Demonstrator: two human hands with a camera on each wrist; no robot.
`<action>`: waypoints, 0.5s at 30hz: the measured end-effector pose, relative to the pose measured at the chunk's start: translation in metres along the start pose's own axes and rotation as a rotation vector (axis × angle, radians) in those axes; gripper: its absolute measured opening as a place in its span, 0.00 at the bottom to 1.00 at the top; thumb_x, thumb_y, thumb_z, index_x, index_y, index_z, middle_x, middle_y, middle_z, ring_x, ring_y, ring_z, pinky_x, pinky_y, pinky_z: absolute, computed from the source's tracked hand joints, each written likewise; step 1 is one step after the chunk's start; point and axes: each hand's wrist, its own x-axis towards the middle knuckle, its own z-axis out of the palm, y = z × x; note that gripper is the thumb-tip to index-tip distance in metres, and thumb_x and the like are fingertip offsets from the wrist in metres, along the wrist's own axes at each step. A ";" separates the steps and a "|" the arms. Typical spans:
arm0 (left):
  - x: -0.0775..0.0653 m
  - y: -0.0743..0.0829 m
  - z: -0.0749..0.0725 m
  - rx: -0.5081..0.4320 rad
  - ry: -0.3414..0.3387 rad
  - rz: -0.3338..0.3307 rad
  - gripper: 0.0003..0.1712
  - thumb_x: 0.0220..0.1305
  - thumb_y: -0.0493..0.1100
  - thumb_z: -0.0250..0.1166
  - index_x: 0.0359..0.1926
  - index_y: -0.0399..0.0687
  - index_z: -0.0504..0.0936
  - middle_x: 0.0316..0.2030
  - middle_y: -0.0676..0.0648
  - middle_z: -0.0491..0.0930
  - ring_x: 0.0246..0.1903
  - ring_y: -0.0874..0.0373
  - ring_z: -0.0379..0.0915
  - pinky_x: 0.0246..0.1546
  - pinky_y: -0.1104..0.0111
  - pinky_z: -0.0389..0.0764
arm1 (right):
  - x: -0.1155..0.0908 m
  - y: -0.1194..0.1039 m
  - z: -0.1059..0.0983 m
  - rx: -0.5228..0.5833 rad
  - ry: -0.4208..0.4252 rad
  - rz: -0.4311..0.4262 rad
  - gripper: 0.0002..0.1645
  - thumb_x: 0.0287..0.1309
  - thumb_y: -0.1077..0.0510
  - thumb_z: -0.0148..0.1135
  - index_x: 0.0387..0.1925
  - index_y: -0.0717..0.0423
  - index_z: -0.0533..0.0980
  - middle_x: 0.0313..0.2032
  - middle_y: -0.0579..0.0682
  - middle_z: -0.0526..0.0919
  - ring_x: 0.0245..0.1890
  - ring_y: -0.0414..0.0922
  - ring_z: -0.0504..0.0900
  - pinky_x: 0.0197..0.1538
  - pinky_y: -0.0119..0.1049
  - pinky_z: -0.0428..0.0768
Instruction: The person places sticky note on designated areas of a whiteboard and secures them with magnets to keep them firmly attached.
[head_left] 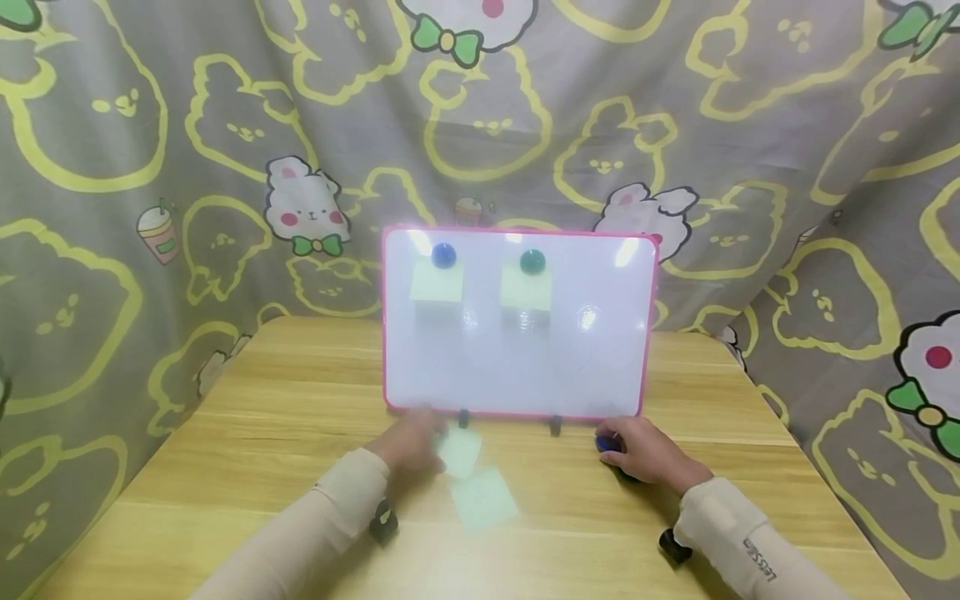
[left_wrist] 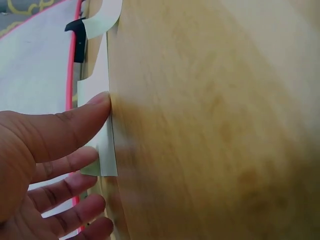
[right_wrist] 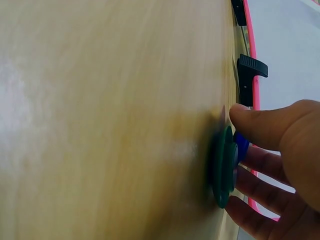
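In the left wrist view my left hand (left_wrist: 55, 150) pinches a pale green paper note (left_wrist: 102, 135) between thumb and index finger, its other fingers spread. In the head view the left hand (head_left: 412, 439) is blurred beside that note (head_left: 461, 450), and a second pale note (head_left: 483, 498) lies nearer on the table. My right hand (head_left: 648, 450) holds a blue round magnet (head_left: 608, 445) between thumb and fingers. In the right wrist view a green round magnet (right_wrist: 225, 167) is close by the fingertips of the right hand (right_wrist: 280, 165), next to the blue magnet (right_wrist: 242, 146).
A pink-framed whiteboard (head_left: 517, 358) stands on the wooden table (head_left: 300, 375) on black feet (head_left: 556, 426). Two notes (head_left: 437, 283) (head_left: 526, 287) are on it, under a blue magnet (head_left: 444, 255) and a green magnet (head_left: 532, 261). A patterned curtain (head_left: 225, 167) surrounds the table.
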 end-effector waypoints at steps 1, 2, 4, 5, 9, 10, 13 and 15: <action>0.000 -0.001 0.000 0.000 0.001 0.010 0.18 0.32 0.33 0.78 0.21 0.44 0.76 0.19 0.52 0.69 0.21 0.58 0.62 0.23 0.66 0.71 | 0.000 0.000 0.000 0.000 0.002 -0.002 0.14 0.52 0.60 0.72 0.40 0.58 0.80 0.35 0.45 0.81 0.34 0.41 0.76 0.39 0.42 0.80; 0.000 -0.001 -0.001 -0.003 0.003 0.019 0.18 0.31 0.33 0.78 0.23 0.43 0.76 0.21 0.51 0.69 0.23 0.58 0.62 0.25 0.65 0.71 | 0.000 0.000 0.000 -0.001 0.004 -0.004 0.13 0.52 0.60 0.72 0.40 0.58 0.80 0.35 0.45 0.81 0.34 0.41 0.76 0.39 0.42 0.80; 0.001 -0.002 -0.001 -0.007 0.003 0.040 0.18 0.32 0.33 0.78 0.25 0.42 0.77 0.23 0.50 0.69 0.25 0.57 0.63 0.27 0.65 0.71 | 0.000 0.000 0.000 -0.002 0.007 -0.009 0.13 0.52 0.60 0.72 0.40 0.58 0.80 0.35 0.45 0.81 0.34 0.41 0.76 0.39 0.41 0.80; 0.001 -0.003 -0.001 -0.012 0.003 0.048 0.17 0.33 0.32 0.77 0.25 0.42 0.77 0.23 0.50 0.69 0.26 0.57 0.62 0.27 0.65 0.71 | -0.001 0.000 0.000 -0.002 0.008 -0.013 0.13 0.52 0.60 0.71 0.40 0.57 0.80 0.34 0.45 0.80 0.33 0.41 0.76 0.38 0.41 0.80; 0.002 -0.004 0.000 -0.036 0.014 0.087 0.13 0.38 0.31 0.74 0.22 0.42 0.76 0.20 0.51 0.66 0.22 0.59 0.61 0.22 0.67 0.69 | -0.001 0.000 -0.001 -0.001 0.010 -0.020 0.10 0.53 0.60 0.71 0.37 0.55 0.80 0.33 0.43 0.80 0.32 0.40 0.76 0.37 0.39 0.79; 0.002 -0.004 0.000 -0.044 0.023 0.094 0.12 0.40 0.31 0.73 0.22 0.42 0.76 0.19 0.52 0.66 0.22 0.59 0.61 0.22 0.67 0.69 | -0.001 0.000 -0.001 -0.001 0.010 -0.023 0.09 0.53 0.60 0.71 0.37 0.55 0.80 0.33 0.42 0.80 0.32 0.40 0.76 0.37 0.39 0.79; 0.002 -0.003 0.000 -0.090 0.061 0.067 0.09 0.46 0.32 0.71 0.25 0.42 0.77 0.23 0.52 0.69 0.25 0.58 0.64 0.27 0.65 0.71 | -0.001 0.001 -0.001 -0.005 0.017 -0.023 0.07 0.54 0.61 0.70 0.36 0.54 0.80 0.32 0.42 0.80 0.32 0.39 0.77 0.38 0.39 0.80; 0.002 -0.001 0.000 -0.136 0.096 0.029 0.07 0.49 0.33 0.69 0.28 0.41 0.78 0.26 0.51 0.71 0.28 0.56 0.66 0.31 0.63 0.73 | -0.001 0.001 -0.001 -0.009 0.023 -0.021 0.07 0.54 0.61 0.69 0.36 0.54 0.81 0.32 0.42 0.80 0.32 0.39 0.77 0.38 0.39 0.80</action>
